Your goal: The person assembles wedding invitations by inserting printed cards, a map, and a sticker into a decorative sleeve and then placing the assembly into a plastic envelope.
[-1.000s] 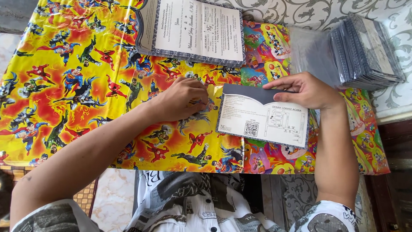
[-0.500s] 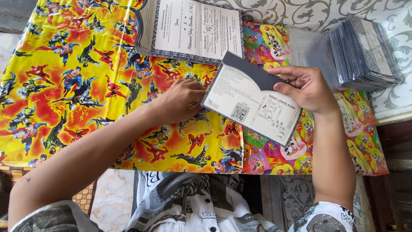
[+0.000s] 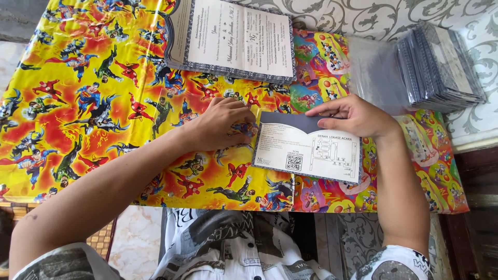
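Near the middle of the worktop, the right hand is laid on the upper edge of a folded white-and-dark-grey paper card, with fingers stretched flat along the dark flap and the thumb pressed beside them. The card is kept flat, its long axis running left to right, directly under and just below that hand. The left hand is rested, loosely curled, at the card's left end, touching its corner. Both are set on a bright cartoon-printed plastic cloth. Further up, an opened white printed sheet with a grey patterned border is spread. Well to the right, a stack of grey cards in clear sleeves is piled; nothing lies between.
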